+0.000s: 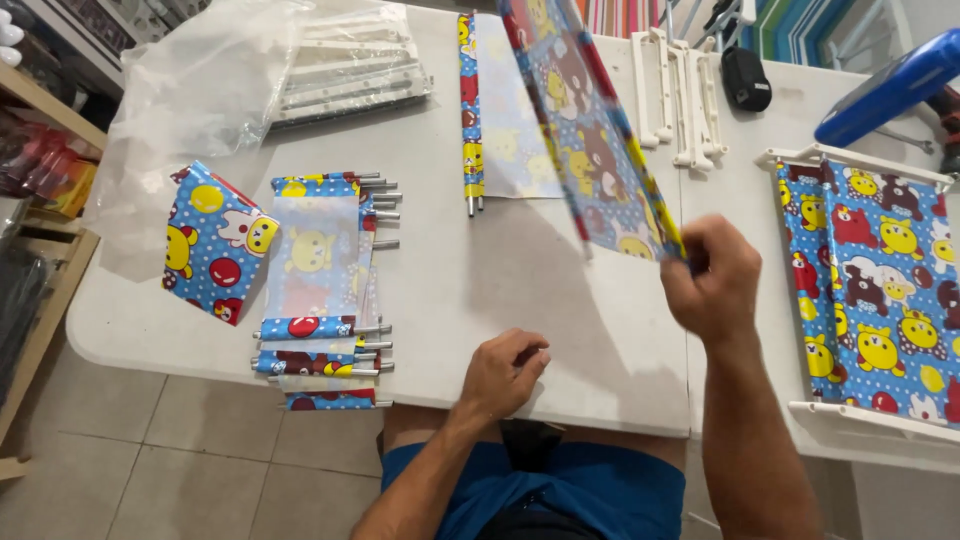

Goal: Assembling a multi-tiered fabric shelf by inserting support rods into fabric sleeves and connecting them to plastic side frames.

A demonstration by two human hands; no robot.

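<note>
My right hand point(712, 278) is raised over the white table point(500, 300) and grips the near end of a blue cartoon-print fabric panel point(585, 130), which hangs blurred in the air and slants away from me. My left hand point(508, 370) rests on the table's front edge with its fingers curled and holds nothing. A pile of like fabric panels with metal rods point(322, 290) lies at the left, and a folded piece of the same cloth point(213, 243) lies beside it. One more panel with rods point(495, 110) lies flat at the far middle.
An assembled white frame with the printed cloth stretched on it point(880, 290) stands at the right. White plastic frame parts point(680, 95) lie at the back, a clear plastic bag point(200, 90) with white parts at the back left. A blue tool point(890, 85) sits far right.
</note>
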